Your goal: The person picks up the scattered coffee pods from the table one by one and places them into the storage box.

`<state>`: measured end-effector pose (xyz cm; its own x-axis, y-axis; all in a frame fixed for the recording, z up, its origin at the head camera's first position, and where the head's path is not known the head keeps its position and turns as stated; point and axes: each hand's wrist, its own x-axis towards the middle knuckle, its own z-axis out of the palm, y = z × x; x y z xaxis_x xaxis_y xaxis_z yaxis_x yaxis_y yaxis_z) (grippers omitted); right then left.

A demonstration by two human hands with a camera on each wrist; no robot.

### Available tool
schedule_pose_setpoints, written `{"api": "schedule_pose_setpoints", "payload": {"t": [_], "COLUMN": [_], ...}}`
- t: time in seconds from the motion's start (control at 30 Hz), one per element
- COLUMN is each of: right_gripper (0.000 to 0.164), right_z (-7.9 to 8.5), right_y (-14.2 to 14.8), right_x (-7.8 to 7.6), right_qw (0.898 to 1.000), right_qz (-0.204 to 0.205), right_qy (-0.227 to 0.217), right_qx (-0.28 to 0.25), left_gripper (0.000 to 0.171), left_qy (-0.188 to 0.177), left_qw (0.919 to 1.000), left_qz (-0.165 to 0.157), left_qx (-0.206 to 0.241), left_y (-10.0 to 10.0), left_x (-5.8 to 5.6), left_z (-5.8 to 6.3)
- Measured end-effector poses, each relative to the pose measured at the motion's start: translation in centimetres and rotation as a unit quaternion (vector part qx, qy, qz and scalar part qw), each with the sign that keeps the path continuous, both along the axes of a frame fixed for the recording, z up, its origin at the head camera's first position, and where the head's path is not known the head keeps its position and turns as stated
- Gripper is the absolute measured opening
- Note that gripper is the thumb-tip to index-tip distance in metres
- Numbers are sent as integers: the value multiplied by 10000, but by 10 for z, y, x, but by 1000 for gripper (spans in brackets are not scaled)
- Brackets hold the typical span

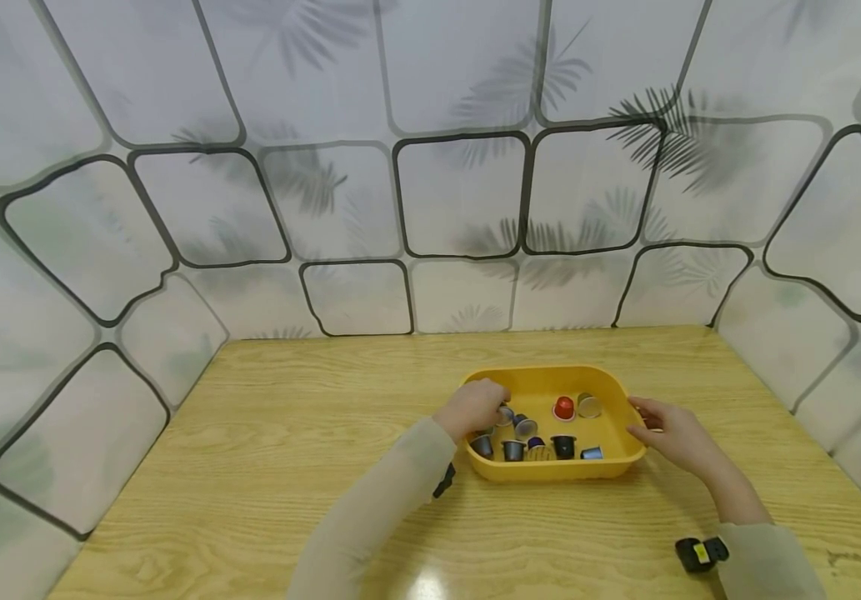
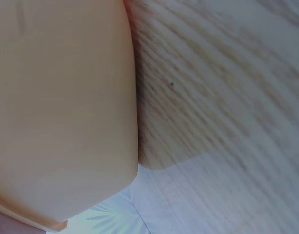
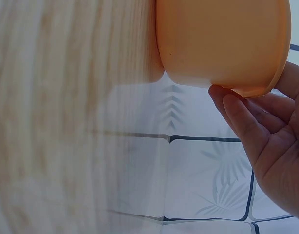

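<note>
A shallow yellow plastic tray [image 1: 553,471] rests on the table with several coffee capsules inside. Among them are a red capsule [image 1: 563,407], a black capsule [image 1: 563,447] and a pale blue capsule [image 1: 592,453]. My left hand [image 1: 473,408] reaches over the tray's left rim, its fingers bent down beside a silvery capsule [image 1: 505,415]. Its fingertips are hidden, so I cannot tell what they hold. At the opposite end, my right hand [image 1: 673,429] pinches the tray's right rim, fingers against the outer wall in the right wrist view.
The wood-grain table [image 1: 310,408] extends left of the tray and in front of it. A patterned curtain [image 1: 460,200] closes off the back and both sides. A dark wrist camera [image 1: 700,553] sits at the right sleeve.
</note>
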<state>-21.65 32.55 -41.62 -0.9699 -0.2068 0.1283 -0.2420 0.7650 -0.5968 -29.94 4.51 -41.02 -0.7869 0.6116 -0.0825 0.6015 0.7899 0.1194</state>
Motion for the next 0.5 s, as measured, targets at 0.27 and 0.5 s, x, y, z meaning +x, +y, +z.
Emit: {"api": "schedule_pose_setpoints", "payload": {"t": [0.27, 0.5], "right_gripper": [48, 48], "right_z": [1, 2], "right_y": [0, 0], "right_x": [1, 1], "right_qw": [10000, 10000], "right_qz": [15, -9], "right_qy": [-9, -28], "right_qx": [4, -34], "left_gripper": [24, 30], "left_qy": [-69, 45], "left_qw": [9999, 9995], "left_qz": [16, -45], "left_qx": [71, 315], "left_y": [-1, -2], "left_x": [1, 0], "left_z": [1, 1]}}
